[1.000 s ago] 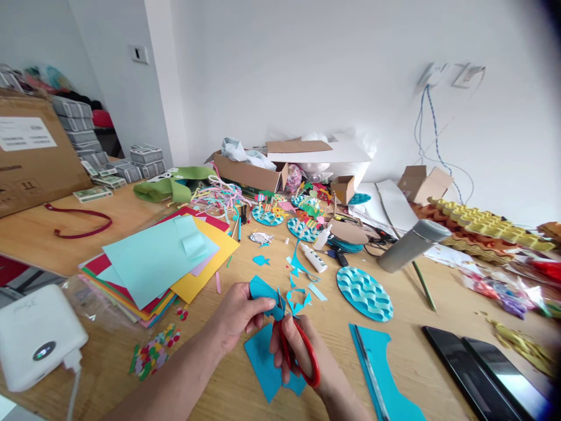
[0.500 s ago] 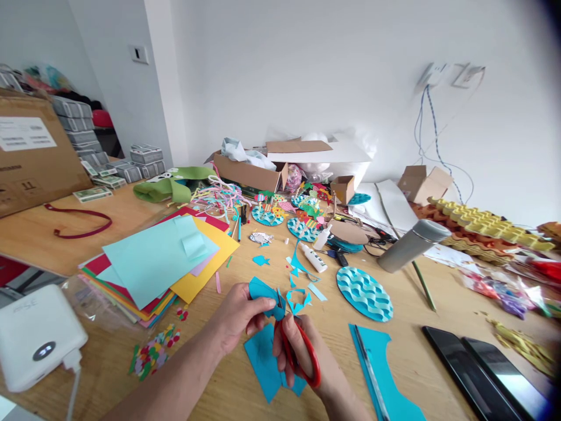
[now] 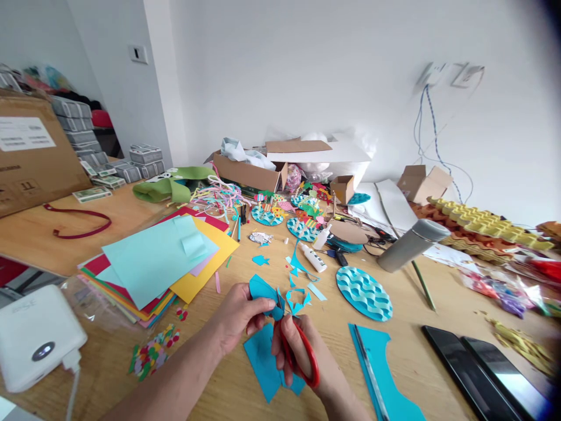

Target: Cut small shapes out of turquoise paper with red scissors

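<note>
Near the bottom centre my left hand (image 3: pixel 239 316) pinches a small piece of blue paper (image 3: pixel 262 289) between thumb and fingers. My right hand (image 3: pixel 300 351) is wrapped round the handles of red scissors (image 3: pixel 312 363), whose blades are at the right edge of that blue piece. Beneath my right hand, more blue paper (image 3: pixel 264 362) lies on the table. Thin blue offcuts (image 3: pixel 298 300) lie just beyond the blades. Farther off sit a blue fish shape (image 3: pixel 260 260) and a drawn fish cutout (image 3: pixel 260 238).
Coloured paper sheets (image 3: pixel 153 257) are stacked at left, beside a white power bank (image 3: pixel 39 339). To the right are a wavy blue oval (image 3: pixel 364 294), a grey bottle (image 3: pixel 412 245), two dark phones (image 3: pixel 460 368) and blue card with a pen (image 3: pixel 385 374).
Almost nothing differs. The scissors and the fingers of my right hand have shifted very slightly to the left, with the blue piece still in my left hand.
</note>
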The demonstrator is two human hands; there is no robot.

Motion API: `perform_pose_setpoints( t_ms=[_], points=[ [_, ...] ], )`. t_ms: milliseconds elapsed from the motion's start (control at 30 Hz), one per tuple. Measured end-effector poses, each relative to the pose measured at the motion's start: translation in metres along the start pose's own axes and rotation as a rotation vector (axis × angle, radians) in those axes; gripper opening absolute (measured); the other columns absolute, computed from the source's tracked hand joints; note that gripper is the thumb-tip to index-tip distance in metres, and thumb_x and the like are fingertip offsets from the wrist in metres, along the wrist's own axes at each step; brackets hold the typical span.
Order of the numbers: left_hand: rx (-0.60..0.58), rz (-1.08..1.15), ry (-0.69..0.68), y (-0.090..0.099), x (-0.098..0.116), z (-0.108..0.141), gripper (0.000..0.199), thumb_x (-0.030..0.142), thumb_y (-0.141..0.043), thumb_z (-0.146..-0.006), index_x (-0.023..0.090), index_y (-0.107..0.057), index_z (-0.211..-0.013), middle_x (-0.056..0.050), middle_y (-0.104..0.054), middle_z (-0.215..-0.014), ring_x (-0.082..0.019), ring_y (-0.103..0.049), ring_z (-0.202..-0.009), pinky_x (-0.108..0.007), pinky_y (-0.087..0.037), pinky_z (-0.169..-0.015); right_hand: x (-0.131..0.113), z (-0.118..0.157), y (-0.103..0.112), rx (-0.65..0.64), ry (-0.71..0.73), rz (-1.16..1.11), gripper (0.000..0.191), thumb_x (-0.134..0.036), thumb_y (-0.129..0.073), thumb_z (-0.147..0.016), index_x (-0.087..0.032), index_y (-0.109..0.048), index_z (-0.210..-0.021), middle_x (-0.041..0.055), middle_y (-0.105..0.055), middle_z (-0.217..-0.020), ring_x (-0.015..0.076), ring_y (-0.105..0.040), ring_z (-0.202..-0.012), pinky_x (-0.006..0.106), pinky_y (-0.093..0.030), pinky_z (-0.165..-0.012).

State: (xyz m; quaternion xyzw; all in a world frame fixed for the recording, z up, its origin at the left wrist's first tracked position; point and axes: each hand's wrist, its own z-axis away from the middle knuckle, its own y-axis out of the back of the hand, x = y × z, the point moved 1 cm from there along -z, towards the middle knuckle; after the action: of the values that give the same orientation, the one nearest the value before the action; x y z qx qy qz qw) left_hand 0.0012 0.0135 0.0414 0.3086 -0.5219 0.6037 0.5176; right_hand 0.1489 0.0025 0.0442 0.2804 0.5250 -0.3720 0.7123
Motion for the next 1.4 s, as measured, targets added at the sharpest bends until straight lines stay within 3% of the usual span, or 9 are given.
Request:
perform_pose_setpoints(
  t_ms=[100, 500, 733, 1167, 1400],
  points=[
    [-0.005, -0.020, -0.014, 0.0014, 0.0003, 0.0001, 0.026, 0.037, -0.069, -0.063, 0.015, -0.055, -0.058, 0.005, -0.048, -0.041, -0.005, -0.036, -0.034, -0.017, -0.021, -0.033, -0.0027, 0.0010, -0.0005, 0.057, -0.011, 0.007, 0.070, -0.088, -0.043, -0.065, -0.019, -0.045, -0.079, -0.0035, -0.054, -0.052, 0.0064, -0.046, -0.032, 0.016, -0.030, -0.030],
    [-0.030, -0.045, 0.017, 0.0064, 0.0007, -0.0026, 0.026, 0.036, -0.069, -0.063, 0.015, -0.056, -0.059, 0.005, -0.049, -0.040, -0.006, -0.038, -0.034, -0.017, -0.023, -0.034, 0.0020, 0.0024, 0.0024, 0.020, -0.041, 0.064, 0.074, -0.089, -0.037, -0.066, -0.016, -0.049, -0.061, -0.0015, -0.051, -0.044, 0.0054, -0.044, -0.028, 0.015, -0.026, -0.028],
    [-0.044, -0.030, 0.045, 0.0041, 0.0023, -0.0007, 0.028, 0.038, -0.070, -0.061, 0.016, -0.054, -0.057, 0.004, -0.049, -0.035, -0.006, -0.039, -0.031, -0.017, -0.018, -0.032, -0.0012, 0.0009, 0.0011, 0.027, -0.046, 0.047, 0.073, -0.090, -0.040, -0.062, -0.018, -0.047, -0.063, -0.0032, -0.050, -0.045, 0.0056, -0.043, -0.028, 0.015, -0.027, -0.027],
    [-0.005, -0.021, 0.025, 0.0020, 0.0035, -0.0002, 0.028, 0.039, -0.069, -0.062, 0.016, -0.055, -0.057, 0.005, -0.048, -0.036, -0.005, -0.036, -0.031, -0.017, -0.020, -0.032, -0.0054, 0.0042, -0.0007, 0.054, -0.049, 0.067, 0.071, -0.090, -0.038, -0.064, -0.018, -0.044, -0.066, -0.0038, -0.051, -0.046, 0.0054, -0.044, -0.030, 0.015, -0.029, -0.029],
    [-0.056, -0.069, -0.019, 0.0058, 0.0049, 0.0000, 0.024, 0.034, -0.068, -0.064, 0.016, -0.053, -0.057, 0.006, -0.048, -0.038, -0.005, -0.037, -0.033, -0.017, -0.022, -0.033, -0.0004, 0.0039, 0.0017, 0.005, -0.034, 0.065, 0.073, -0.088, -0.037, -0.067, -0.016, -0.050, -0.064, -0.0013, -0.053, -0.048, 0.0061, -0.047, -0.032, 0.016, -0.027, -0.030]
  ],
)
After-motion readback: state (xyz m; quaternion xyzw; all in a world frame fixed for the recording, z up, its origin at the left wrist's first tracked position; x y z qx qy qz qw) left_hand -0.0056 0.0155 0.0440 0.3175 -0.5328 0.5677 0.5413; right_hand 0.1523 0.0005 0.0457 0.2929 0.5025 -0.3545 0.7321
